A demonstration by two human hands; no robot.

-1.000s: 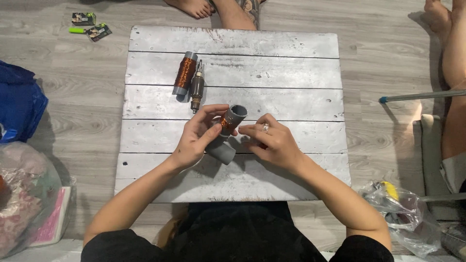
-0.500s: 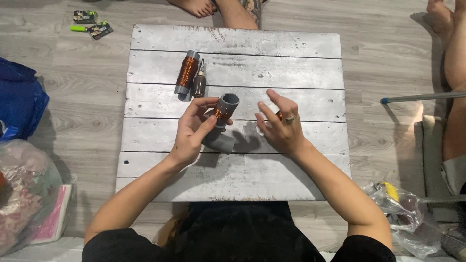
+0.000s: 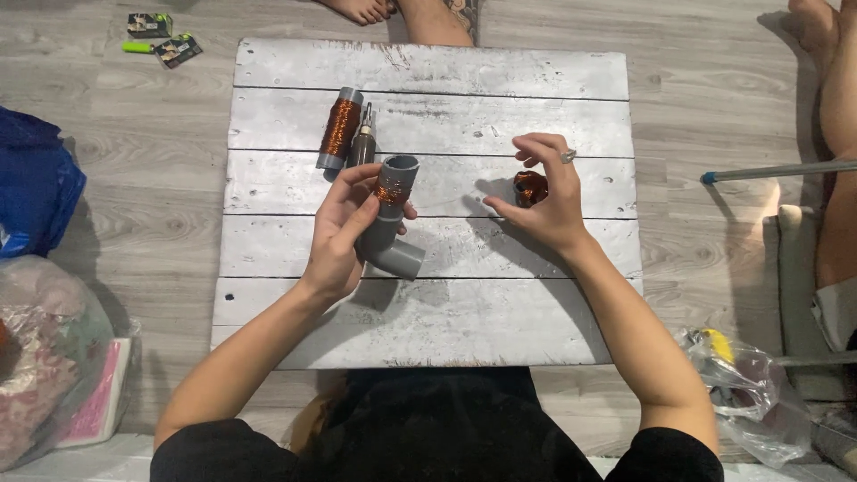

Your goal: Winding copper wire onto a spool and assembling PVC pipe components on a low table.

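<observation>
My left hand [image 3: 344,234] grips a grey plastic pipe elbow [image 3: 391,223] held upright, with a few turns of copper wire around its upper end. My right hand [image 3: 544,198] is off to the right, pinching a small bundle of copper wire [image 3: 529,187] between thumb and fingers above the white plank table [image 3: 428,312]. A ring sits on one finger of that hand. A thin strand between the bundle and the pipe is too fine to make out.
A grey spool wound with copper wire [image 3: 339,128] and a slim dark tool [image 3: 362,143] lie at the table's upper left. Small packets [image 3: 165,40] on the floor, a blue bag [image 3: 36,183], plastic bags [image 3: 54,357], another person's feet [image 3: 393,11], a plastic bag [image 3: 745,393].
My hands have separated: the right hand pulled away to the right with the copper bundle, while the left hand raised the pipe elbow upright.
</observation>
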